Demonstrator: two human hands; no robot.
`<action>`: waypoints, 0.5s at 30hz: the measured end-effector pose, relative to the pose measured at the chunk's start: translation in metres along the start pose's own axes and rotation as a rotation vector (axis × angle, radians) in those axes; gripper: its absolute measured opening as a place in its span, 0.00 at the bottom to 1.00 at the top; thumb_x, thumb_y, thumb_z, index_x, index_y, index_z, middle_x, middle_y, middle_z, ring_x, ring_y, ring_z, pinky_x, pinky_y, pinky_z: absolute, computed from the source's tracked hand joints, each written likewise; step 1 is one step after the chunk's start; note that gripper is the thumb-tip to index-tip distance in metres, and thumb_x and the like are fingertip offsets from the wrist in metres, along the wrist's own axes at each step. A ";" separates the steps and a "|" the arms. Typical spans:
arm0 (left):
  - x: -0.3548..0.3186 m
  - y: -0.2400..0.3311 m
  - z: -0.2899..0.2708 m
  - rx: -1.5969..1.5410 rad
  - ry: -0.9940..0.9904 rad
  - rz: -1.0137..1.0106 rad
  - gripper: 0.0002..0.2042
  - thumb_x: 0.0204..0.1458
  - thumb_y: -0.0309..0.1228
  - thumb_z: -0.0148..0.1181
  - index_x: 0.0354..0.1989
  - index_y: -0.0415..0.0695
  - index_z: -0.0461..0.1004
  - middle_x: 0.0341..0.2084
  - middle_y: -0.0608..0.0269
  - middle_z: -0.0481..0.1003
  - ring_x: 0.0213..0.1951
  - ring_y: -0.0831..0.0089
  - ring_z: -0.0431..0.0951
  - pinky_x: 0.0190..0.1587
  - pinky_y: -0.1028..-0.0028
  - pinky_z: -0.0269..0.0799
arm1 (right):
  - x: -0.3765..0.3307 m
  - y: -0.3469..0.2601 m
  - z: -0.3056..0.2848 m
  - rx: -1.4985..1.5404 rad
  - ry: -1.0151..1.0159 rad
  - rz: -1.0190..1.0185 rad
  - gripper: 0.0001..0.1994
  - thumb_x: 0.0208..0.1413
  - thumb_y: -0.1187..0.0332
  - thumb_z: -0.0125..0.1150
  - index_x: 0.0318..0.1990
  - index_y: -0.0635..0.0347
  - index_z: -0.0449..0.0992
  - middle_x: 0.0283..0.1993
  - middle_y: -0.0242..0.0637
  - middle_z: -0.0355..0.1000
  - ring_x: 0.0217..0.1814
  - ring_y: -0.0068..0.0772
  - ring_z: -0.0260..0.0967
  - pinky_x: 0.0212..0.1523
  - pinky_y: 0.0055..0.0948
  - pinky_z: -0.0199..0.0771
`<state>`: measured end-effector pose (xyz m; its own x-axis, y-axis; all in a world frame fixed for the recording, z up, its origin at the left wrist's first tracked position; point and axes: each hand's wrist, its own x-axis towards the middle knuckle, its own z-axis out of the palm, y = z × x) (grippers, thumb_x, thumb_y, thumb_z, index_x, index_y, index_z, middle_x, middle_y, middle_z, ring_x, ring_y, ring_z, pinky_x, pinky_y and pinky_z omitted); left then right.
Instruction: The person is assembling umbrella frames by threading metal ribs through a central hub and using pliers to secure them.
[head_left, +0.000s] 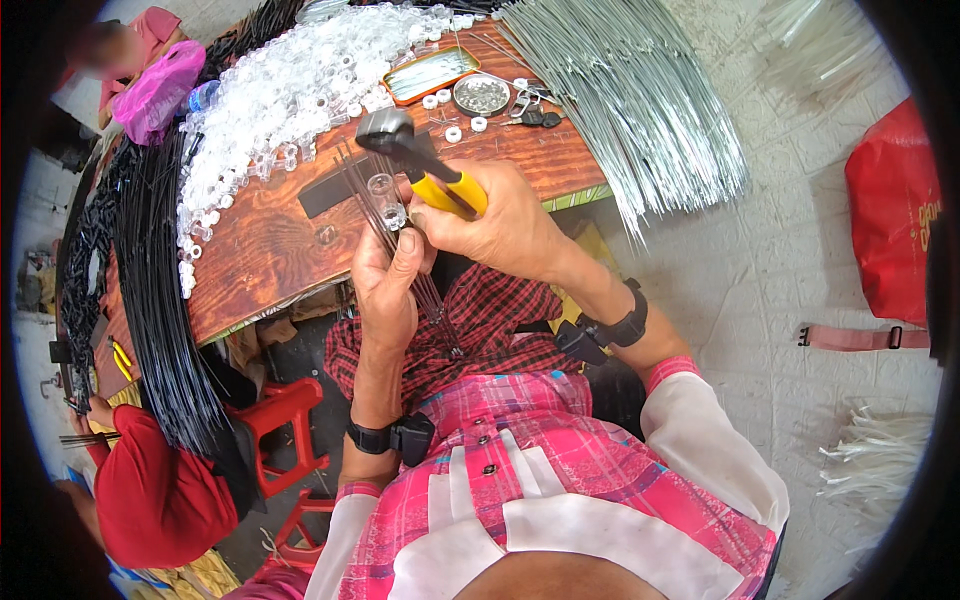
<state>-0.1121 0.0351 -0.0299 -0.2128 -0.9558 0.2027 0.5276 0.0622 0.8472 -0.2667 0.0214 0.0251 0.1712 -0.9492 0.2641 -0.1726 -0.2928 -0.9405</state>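
My left hand (388, 290) is closed around a bundle of thin dark rods (428, 305), which slant up past the fingers and down toward my lap. Against the rods, at the thumb tip, is a small clear plastic cylinder (381, 186). My right hand (490, 215) is wrapped around pliers with yellow handles (466, 192); their grey metal head (384, 130) points up and to the left, over the table edge. The right fingertips meet the left hand beside the cylinder and are partly hidden there.
On the wooden table (255, 240) lie a heap of clear plastic pieces (290, 90), a long dark rod bundle (155, 250), silvery rods (640, 100), an orange-rimmed tray (425, 75), a round tin (481, 95) and keys (538, 118). A co-worker in red (165, 490) sits left, near red stools (285, 430).
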 end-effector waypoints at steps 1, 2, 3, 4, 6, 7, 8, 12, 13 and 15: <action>0.000 -0.001 -0.002 -0.002 0.001 0.002 0.18 0.65 0.34 0.51 0.57 0.36 0.65 0.30 0.71 0.68 0.29 0.83 0.64 0.32 0.80 0.59 | 0.000 0.002 0.001 -0.112 0.046 -0.123 0.09 0.50 0.69 0.65 0.36 0.64 0.78 0.26 0.40 0.75 0.25 0.29 0.74 0.27 0.28 0.72; 0.000 -0.003 -0.004 0.005 0.004 0.013 0.18 0.64 0.34 0.54 0.57 0.37 0.66 0.31 0.72 0.69 0.29 0.84 0.64 0.32 0.81 0.59 | 0.000 0.004 0.002 -0.114 0.044 -0.124 0.09 0.50 0.69 0.65 0.36 0.64 0.78 0.26 0.40 0.75 0.25 0.29 0.74 0.27 0.28 0.72; 0.001 -0.003 -0.004 0.015 0.007 0.021 0.19 0.63 0.34 0.56 0.58 0.37 0.66 0.32 0.73 0.70 0.29 0.85 0.65 0.31 0.82 0.59 | 0.002 0.007 0.002 -0.257 0.091 -0.297 0.08 0.48 0.70 0.66 0.35 0.64 0.78 0.27 0.42 0.75 0.27 0.34 0.75 0.27 0.30 0.72; 0.001 -0.003 -0.004 0.015 0.007 0.021 0.19 0.63 0.34 0.56 0.58 0.37 0.66 0.32 0.73 0.70 0.29 0.85 0.65 0.31 0.82 0.59 | 0.003 0.008 0.001 -0.400 0.138 -0.471 0.08 0.47 0.70 0.67 0.34 0.63 0.78 0.27 0.43 0.75 0.28 0.39 0.76 0.28 0.31 0.73; 0.001 -0.001 -0.003 0.066 0.064 0.016 0.16 0.63 0.34 0.56 0.54 0.38 0.68 0.32 0.72 0.70 0.29 0.84 0.65 0.31 0.82 0.60 | 0.003 0.006 0.004 -0.391 0.138 -0.458 0.08 0.46 0.70 0.67 0.33 0.63 0.78 0.27 0.43 0.75 0.28 0.41 0.76 0.28 0.32 0.73; 0.001 -0.001 -0.005 0.067 0.065 0.017 0.16 0.63 0.34 0.56 0.54 0.38 0.68 0.32 0.72 0.70 0.29 0.84 0.65 0.31 0.82 0.60 | 0.003 0.005 0.006 -0.382 0.138 -0.445 0.08 0.46 0.71 0.68 0.32 0.63 0.77 0.28 0.42 0.75 0.28 0.43 0.76 0.28 0.34 0.73; 0.001 -0.001 -0.008 0.045 0.044 0.022 0.16 0.63 0.34 0.56 0.54 0.38 0.68 0.32 0.72 0.70 0.29 0.84 0.66 0.31 0.82 0.60 | 0.003 0.007 0.008 -0.380 0.137 -0.446 0.08 0.46 0.71 0.68 0.32 0.63 0.77 0.28 0.42 0.75 0.28 0.43 0.76 0.28 0.34 0.73; 0.002 -0.002 -0.007 0.038 0.014 0.040 0.19 0.63 0.35 0.55 0.57 0.37 0.67 0.33 0.71 0.70 0.30 0.85 0.65 0.31 0.81 0.59 | 0.003 0.013 0.014 -0.167 0.157 -0.313 0.09 0.47 0.70 0.68 0.34 0.64 0.78 0.28 0.43 0.75 0.28 0.39 0.76 0.28 0.33 0.73; 0.002 -0.001 -0.006 0.040 0.006 0.044 0.20 0.64 0.36 0.54 0.58 0.36 0.66 0.33 0.71 0.70 0.30 0.85 0.65 0.31 0.81 0.59 | 0.002 0.013 0.015 -0.118 0.157 -0.256 0.10 0.48 0.69 0.68 0.35 0.65 0.78 0.28 0.44 0.75 0.27 0.38 0.76 0.28 0.33 0.73; 0.002 0.000 -0.007 0.073 0.001 0.032 0.23 0.64 0.37 0.54 0.62 0.36 0.63 0.33 0.72 0.69 0.30 0.85 0.64 0.31 0.81 0.59 | 0.001 0.017 0.017 -0.072 0.144 -0.211 0.10 0.49 0.69 0.67 0.37 0.66 0.78 0.28 0.44 0.76 0.27 0.36 0.76 0.28 0.32 0.73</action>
<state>-0.1064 0.0314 -0.0332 -0.1961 -0.9534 0.2294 0.4723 0.1132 0.8741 -0.2528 0.0176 0.0055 0.0716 -0.8716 0.4850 -0.2171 -0.4883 -0.8453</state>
